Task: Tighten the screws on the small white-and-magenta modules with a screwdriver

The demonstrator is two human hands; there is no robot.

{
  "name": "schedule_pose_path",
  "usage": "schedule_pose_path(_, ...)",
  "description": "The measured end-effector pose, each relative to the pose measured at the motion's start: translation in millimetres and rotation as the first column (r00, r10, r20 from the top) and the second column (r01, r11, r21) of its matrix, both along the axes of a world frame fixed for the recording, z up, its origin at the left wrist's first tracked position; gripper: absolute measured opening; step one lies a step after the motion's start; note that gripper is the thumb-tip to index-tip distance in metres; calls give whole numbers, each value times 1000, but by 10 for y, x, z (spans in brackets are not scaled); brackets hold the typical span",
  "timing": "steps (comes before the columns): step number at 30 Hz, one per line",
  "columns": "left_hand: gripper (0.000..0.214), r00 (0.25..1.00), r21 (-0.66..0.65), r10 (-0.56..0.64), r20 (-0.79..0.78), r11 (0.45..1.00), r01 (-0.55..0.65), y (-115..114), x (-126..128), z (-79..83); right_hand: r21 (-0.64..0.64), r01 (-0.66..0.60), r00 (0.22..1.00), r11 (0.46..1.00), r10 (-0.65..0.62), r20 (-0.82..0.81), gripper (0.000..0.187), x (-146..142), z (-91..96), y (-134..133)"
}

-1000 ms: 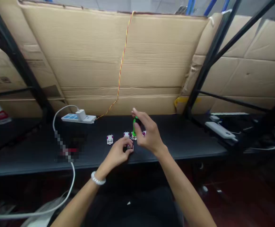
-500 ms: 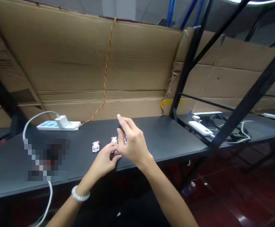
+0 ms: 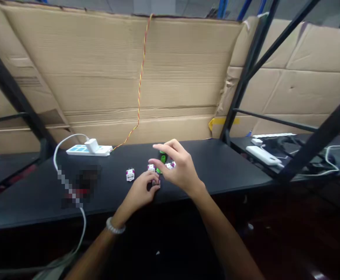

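From where I'm standing, the left hand [image 3: 142,190] is closing its thumb and fingertips around a small white-and-purple part [image 3: 157,182], which is sitting on the black table [image 3: 216,167], to the right of the power strip [image 3: 105,151] and closer to the person. It is looking light and stiff, probably hard plastic, a little slick and perhaps fragile where it has fine pins; I'd be taking hold of it by its sides.

A green tool [image 3: 163,159] is showing beyond the right hand [image 3: 178,163], also to the right of the strip. It, too, is looking light and rigid, and its upper end is seeming the sensible place to hold.

The right hand is arching above the table, farther from the strip than the left, its thumb and forefinger parting in a wide C. Whether any hidden finger is touching the tool, I can't tell. The left wrist, wearing a pale bracelet [image 3: 115,226], is lying low, while the right forearm is slanting in from the opposite side.
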State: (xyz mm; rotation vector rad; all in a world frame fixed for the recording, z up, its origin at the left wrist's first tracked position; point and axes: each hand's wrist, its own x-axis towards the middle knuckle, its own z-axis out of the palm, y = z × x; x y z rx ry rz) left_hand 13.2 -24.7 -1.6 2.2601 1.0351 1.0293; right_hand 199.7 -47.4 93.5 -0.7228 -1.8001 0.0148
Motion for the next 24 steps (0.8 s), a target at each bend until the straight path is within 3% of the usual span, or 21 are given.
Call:
schedule_pose_path(5, 10, 1000, -11, -19, 3, 1000, 19, 2, -3, -7, -58, -225, 974, 973, 226, 27, 55, 38, -1, 22)
schedule_pose_path(10, 12, 1000, -6, -12, -10, 1000, 12, 0, -1, -7, -45, -77, 997, 996, 78, 19, 37, 45, 20, 54)
schedule_pose_path(16, 11, 1000, 2, -19, -10, 1000, 19, 5, -8, -23, -86, -267, 962, 960, 271, 36, 47, 80, 41, 70)
schedule_pose_path(19, 13, 1000, 15, -16, -26, 1000, 17, 2, -9, -22, -57, -146, 989, 988, 147, 22, 32, 96, 53, 84)
schedule_pose_path(21, 13, 1000, 17, -10, -30, 1000, 11, -3, -7, -13, -42, -86, 995, 995, 88, 42, 34, 103, 64, 81)
schedule_pose_path(24, 12, 999, 12, -15, -33, 1000, 16, -14, -1, 6, -77, -205, 974, 976, 211, 80, 44, 115, 75, 64)
